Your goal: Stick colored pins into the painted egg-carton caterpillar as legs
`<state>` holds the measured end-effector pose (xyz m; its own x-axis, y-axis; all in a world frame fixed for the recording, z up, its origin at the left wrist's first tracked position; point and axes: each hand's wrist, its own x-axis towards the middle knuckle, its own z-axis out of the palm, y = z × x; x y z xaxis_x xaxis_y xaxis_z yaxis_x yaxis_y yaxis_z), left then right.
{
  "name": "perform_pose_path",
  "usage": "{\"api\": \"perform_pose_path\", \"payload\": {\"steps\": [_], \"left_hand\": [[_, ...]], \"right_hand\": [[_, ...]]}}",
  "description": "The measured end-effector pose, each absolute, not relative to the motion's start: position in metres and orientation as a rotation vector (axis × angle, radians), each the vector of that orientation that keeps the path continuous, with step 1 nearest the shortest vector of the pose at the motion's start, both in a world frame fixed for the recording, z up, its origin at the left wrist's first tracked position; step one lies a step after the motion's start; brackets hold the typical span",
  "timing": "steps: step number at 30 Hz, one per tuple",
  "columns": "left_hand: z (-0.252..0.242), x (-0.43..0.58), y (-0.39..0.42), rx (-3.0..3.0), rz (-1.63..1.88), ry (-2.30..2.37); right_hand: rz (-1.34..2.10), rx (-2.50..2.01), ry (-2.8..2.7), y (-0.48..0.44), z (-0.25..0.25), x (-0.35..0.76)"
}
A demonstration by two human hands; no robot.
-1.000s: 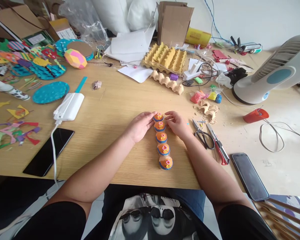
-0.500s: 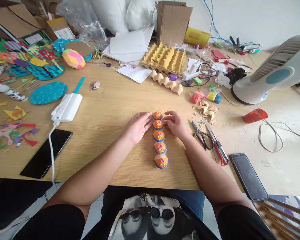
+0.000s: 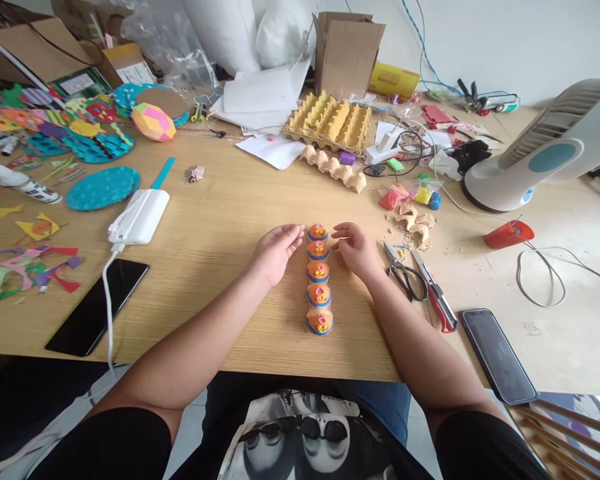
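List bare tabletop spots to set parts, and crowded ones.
Free: wood between the power bank and left hand; patch between red cup, utility knife and right-side phone. Crowded: far left, colored scraps; back, around the yellow egg tray; between hands, the decorated row; right of the right hand, scissors.

From afar I see a matt egg-carton strip [image 3: 319,272], smooth wood-grain tabletop [image 3: 220,207], metal-bladed scissors [image 3: 399,265] and glossy smartphone [image 3: 93,313].

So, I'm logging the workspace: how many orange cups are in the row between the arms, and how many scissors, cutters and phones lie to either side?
Orange cups: 5
Scissors: 1
Cutter: 1
Phones: 2, left phone and right phone
Total: 9
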<state>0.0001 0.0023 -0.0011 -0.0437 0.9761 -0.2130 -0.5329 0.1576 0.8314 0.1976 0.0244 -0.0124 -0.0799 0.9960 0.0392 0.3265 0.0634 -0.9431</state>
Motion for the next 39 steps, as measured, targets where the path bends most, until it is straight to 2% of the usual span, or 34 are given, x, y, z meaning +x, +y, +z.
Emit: {"api": "perform_pose_path", "payload": {"steps": [5, 12, 24, 31, 39], "left_hand": [[0.002, -0.001, -0.002, 0.735, 1.328, 0.986], [0.004, 0.002, -0.012, 0.952, 1.253, 1.036], [0.005, 0.006, -0.02, 1.24, 1.201, 1.062], [0.003, 0.004, -0.016, 1.184, 1.392, 1.175], [0.002, 0.002, -0.012, 1.122, 1.538, 1.186]], "right_hand": [[0.721, -1.257, -1.642, 0.017, 0.002, 0.197], [0.605, -0.907, -1.885, 0.001, 0.014, 0.188], [0.239, -0.943, -2.16, -0.007, 0.008, 0.19], [0.337, -1.2, -1.921, -0.005, 0.019, 0.196], [0.539, -1.375, -1.677, 0.011, 0.01, 0.207]]}}
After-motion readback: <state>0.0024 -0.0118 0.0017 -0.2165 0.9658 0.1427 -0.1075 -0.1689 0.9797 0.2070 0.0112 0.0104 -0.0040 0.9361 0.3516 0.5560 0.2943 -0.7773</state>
